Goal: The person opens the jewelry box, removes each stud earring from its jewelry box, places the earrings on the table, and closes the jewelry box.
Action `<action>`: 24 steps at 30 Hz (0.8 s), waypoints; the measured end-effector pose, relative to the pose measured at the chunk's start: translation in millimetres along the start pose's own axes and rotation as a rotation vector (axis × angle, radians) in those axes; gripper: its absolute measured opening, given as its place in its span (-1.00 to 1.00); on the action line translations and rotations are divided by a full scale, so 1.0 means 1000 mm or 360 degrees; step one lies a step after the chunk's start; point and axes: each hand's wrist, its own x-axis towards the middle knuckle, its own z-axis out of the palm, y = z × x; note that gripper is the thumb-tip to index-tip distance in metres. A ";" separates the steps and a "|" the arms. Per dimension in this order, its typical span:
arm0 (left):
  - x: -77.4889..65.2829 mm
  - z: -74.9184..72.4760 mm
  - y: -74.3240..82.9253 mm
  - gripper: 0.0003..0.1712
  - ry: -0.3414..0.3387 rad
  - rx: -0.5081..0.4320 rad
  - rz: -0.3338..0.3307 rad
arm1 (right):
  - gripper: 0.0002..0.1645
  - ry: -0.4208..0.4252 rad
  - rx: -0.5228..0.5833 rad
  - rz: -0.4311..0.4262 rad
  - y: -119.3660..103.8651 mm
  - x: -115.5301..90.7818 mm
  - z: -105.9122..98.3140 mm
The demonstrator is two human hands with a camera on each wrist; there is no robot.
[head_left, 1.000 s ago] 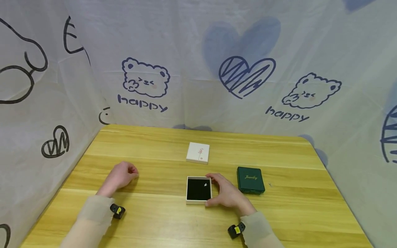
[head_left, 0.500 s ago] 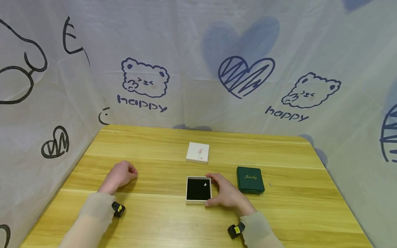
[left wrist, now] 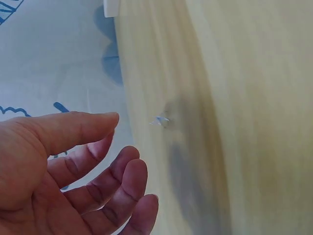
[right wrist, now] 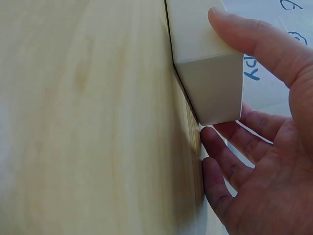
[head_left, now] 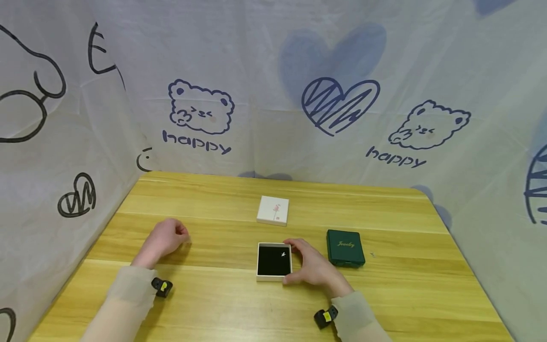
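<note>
My right hand [head_left: 314,266] grips the right end of an uncovered white jewelry box [head_left: 259,263], thumb on the near side and fingers at the far side. Inside the box, a small white star-shaped piece [head_left: 283,254] lies on a black pad [head_left: 271,262], toward the upper right. In the right wrist view, the thumb presses the box's white side [right wrist: 210,88]. My left hand [head_left: 164,237] hovers at the left of the table with its fingers loosely curled. Just beyond its fingertips, a tiny clear, glinting piece [left wrist: 160,120] lies on the wood; its kind is too small to make out.
A white lid [head_left: 272,210] with a pink flower print lies behind the box. To the right is a closed green "Jewelry" box [head_left: 345,248], with another tiny clear piece [head_left: 372,255] beside it. A printed cloth [head_left: 265,95] hangs behind the wooden table [head_left: 222,304].
My left hand has shifted slightly back and up, and a tiny glint now shows by its fingertips. The right hand and the white box have stayed in place.
</note>
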 end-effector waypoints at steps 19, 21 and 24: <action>0.000 0.040 0.091 -0.74 0.0124 -0.0226 0.0432 | 0.10 0.0002 0.0029 -0.0005 -0.003 -0.001 -0.001; -0.001 0.048 0.102 -0.73 0.0104 -0.0271 0.0459 | 0.10 0.0001 0.0039 -0.0001 -0.003 -0.001 -0.001; 0.000 0.059 0.115 -0.74 0.0082 -0.0337 0.0496 | 0.10 0.0004 0.0059 0.0003 -0.004 -0.001 0.000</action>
